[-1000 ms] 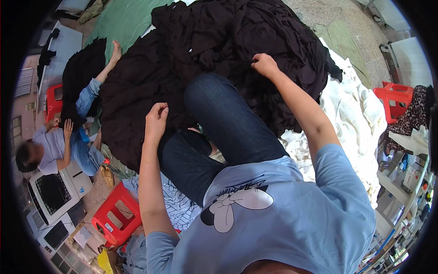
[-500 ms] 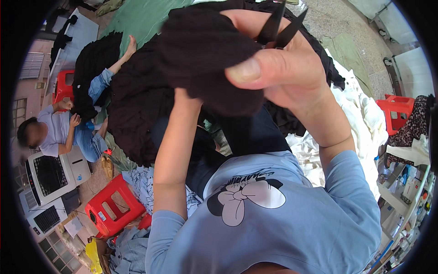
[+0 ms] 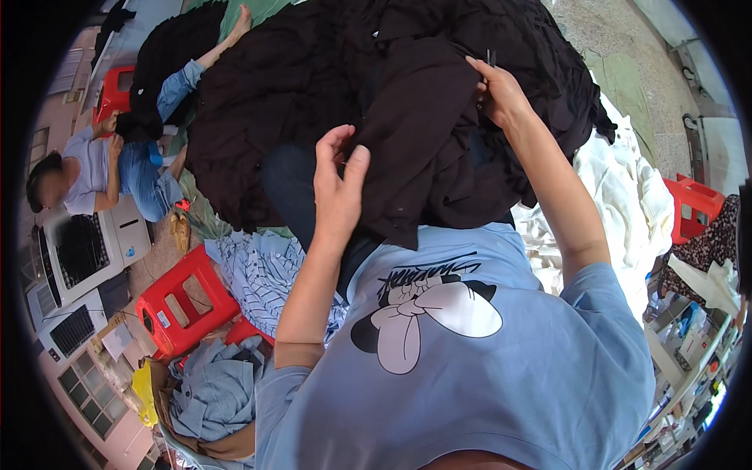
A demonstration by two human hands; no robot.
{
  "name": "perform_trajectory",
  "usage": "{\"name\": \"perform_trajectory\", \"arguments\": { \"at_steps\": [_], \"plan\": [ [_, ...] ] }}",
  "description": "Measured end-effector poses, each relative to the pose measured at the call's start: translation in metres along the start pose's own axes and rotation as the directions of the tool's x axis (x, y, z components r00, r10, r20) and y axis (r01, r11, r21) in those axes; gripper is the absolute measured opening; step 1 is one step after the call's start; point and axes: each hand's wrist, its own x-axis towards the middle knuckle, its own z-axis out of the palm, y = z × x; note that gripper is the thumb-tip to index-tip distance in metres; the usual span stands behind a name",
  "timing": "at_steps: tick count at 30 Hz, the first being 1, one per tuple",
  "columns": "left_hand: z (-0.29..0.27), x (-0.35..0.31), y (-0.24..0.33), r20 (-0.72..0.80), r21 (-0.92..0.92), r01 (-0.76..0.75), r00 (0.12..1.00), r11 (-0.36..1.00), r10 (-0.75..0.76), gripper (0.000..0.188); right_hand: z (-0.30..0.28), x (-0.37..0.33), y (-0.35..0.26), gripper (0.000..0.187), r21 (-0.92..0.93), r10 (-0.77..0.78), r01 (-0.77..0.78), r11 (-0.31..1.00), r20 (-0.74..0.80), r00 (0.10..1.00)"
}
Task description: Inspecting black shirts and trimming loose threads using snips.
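Note:
A black garment [image 3: 415, 117] is spread over my lap, its near edge reaching my light blue shirt. My right hand [image 3: 505, 98] closes on its far right edge with thumb and fingertips. The same hand holds small scissors [image 3: 491, 57]; only the dark blade tips stick out past the fingers, and the rest is hidden. Beside the garment's left edge is my left hand [image 3: 338, 188], its fingers curved and the thumb apart, with nothing visible between them. Around and beyond my knees lies a large heap of black clothing [image 3: 251, 117].
White cloth [image 3: 619, 211] is piled at my right. To my left are a patterned blue shirt [image 3: 258, 262], a red stool [image 3: 188, 301] and a bag of blue clothes [image 3: 211, 399]. Another person [image 3: 86, 172] sits at far left handling black cloth. A second red stool [image 3: 693, 207] stands at right.
The black cloth has come down from close before the camera onto my lap and is spread out. Both hands have moved lower and apart; the left one now shows.

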Motion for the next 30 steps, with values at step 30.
{"name": "perform_trajectory", "arguments": {
  "at_steps": [30],
  "plan": [
    [0.008,-0.007,-0.004,0.336,0.406,-0.577,0.816,0.709,0.471,0.064,-0.035,-0.145,0.035,0.028,-0.614,-0.682,0.772,0.166,0.494,0.539]
  ]
}}
